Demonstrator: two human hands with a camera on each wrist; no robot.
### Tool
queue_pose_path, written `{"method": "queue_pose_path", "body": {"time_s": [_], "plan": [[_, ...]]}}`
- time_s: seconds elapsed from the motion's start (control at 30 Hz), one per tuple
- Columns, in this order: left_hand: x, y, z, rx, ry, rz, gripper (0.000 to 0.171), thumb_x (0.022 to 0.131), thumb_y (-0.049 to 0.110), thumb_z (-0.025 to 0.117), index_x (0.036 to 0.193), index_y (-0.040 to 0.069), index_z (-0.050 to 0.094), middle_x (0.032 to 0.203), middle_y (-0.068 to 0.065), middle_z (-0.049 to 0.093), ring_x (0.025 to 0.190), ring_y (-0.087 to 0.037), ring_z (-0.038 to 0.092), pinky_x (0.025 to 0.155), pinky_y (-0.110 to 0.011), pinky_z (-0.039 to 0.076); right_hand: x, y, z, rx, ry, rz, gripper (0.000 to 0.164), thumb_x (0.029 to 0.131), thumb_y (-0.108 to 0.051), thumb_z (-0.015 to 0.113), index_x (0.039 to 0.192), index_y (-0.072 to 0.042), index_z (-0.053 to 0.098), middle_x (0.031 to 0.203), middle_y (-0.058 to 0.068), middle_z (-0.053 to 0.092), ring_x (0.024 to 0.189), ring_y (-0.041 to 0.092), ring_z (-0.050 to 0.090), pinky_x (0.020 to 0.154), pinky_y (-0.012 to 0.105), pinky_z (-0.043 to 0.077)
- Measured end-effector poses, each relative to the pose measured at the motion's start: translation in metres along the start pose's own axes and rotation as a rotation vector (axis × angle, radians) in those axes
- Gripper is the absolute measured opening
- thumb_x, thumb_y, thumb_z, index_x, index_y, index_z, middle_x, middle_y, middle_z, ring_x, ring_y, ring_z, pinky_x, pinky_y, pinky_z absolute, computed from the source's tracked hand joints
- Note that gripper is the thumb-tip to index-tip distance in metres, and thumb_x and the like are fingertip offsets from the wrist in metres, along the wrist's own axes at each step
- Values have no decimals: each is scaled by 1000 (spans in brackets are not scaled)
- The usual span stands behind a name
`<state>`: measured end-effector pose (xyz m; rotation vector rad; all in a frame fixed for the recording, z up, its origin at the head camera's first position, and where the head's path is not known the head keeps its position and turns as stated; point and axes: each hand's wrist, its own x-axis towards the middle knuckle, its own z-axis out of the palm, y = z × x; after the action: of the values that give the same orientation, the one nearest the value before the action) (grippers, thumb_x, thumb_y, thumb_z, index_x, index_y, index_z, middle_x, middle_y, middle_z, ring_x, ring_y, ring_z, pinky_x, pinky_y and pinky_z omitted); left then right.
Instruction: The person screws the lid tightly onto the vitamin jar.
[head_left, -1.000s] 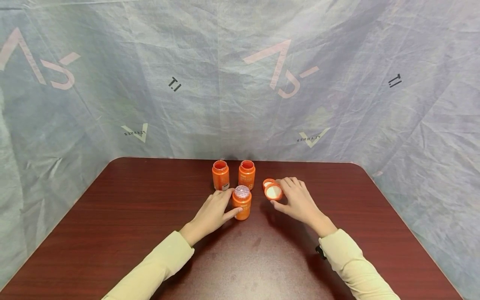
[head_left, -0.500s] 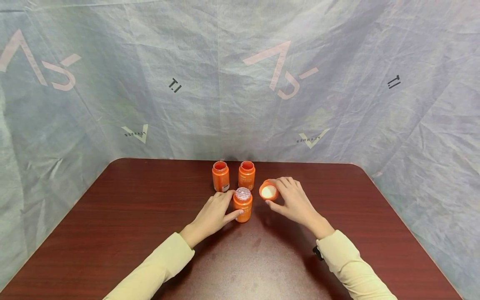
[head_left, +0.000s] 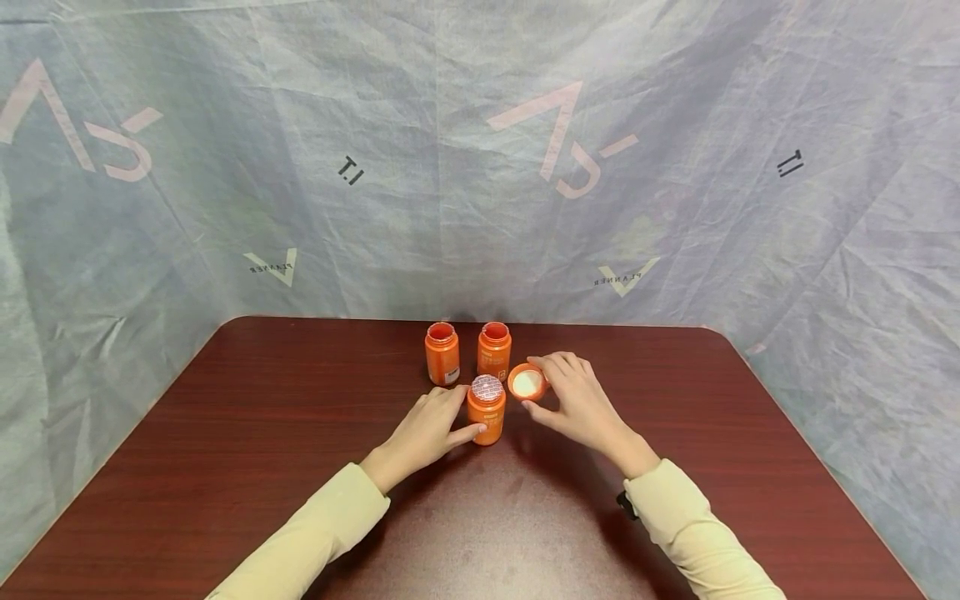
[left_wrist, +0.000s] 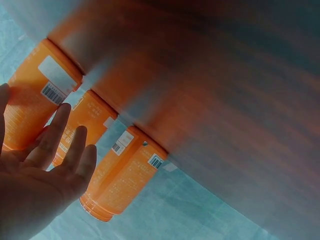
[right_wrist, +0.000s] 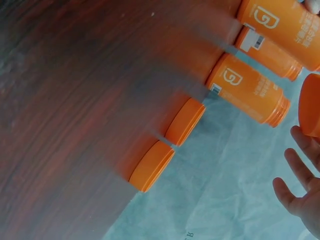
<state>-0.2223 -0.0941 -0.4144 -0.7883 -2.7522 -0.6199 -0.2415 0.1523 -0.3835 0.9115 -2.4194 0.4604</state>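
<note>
An orange bottle (head_left: pixel 489 423) with a printed silver seal over its mouth stands upright on the table. My left hand (head_left: pixel 423 429) holds it from the left, thumb at the front and index finger behind. In the left wrist view the other fingers (left_wrist: pixel 75 147) extend loosely beside the bottle (left_wrist: pixel 37 95). Just to the right, my right hand (head_left: pixel 577 404) pinches an orange lid (head_left: pixel 527 382) by its edge, its white inner face towards the head camera. The lid is off the table, apart from the bottle. The right wrist view shows this lid (right_wrist: pixel 310 106) at its edge.
Two open-mouthed orange bottles, one left (head_left: pixel 442 358) and one right (head_left: pixel 493 352), stand behind the sealed one. Two more orange lids, a nearer (right_wrist: pixel 151 166) and a farther (right_wrist: pixel 185 121), lie on the brown table (head_left: pixel 300 400). A grey cloth (head_left: pixel 450 167) hangs behind.
My right hand has moved left with the lid, bringing it close to the sealed bottle. The left hand and that bottle have shifted very slightly towards me. The back bottles stay put.
</note>
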Motion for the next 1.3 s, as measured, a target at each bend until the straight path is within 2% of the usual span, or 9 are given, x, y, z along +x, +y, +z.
{"method": "queue_pose_path", "body": {"time_s": [0.43, 0.77, 1.0, 1.3], "plan": [[1, -1, 0, 6, -30, -6, 54, 84, 48, 58, 120, 9, 50, 110, -3, 63, 98, -23, 54, 86, -43, 43, 3, -4, 0, -10, 5, -13, 55, 72, -34, 72, 118, -9, 56, 104, 5, 57, 103, 23, 49, 88, 47, 37], [1, -1, 0, 9, -31, -1, 53, 84, 47, 59, 120, 9, 50, 110, -4, 63, 97, -24, 55, 86, -43, 43, 4, -5, 1, -9, -4, -12, 58, 72, -35, 71, 121, -10, 54, 111, 7, 57, 109, 24, 47, 92, 48, 33], [1, -1, 0, 13, -31, 2, 53, 84, 47, 59, 119, 8, 50, 109, -4, 64, 97, -24, 55, 86, -44, 43, 4, -5, 1, 43, 15, -12, 58, 71, -32, 73, 120, -8, 53, 114, 9, 54, 110, 25, 45, 92, 48, 32], [1, -1, 0, 12, -28, 2, 53, 84, 47, 59, 119, 9, 51, 109, -5, 64, 97, -24, 55, 87, -44, 42, 7, -5, 1, 120, 16, -13, 56, 72, -31, 73, 120, -12, 53, 114, 2, 56, 111, 22, 44, 93, 46, 28]]}}
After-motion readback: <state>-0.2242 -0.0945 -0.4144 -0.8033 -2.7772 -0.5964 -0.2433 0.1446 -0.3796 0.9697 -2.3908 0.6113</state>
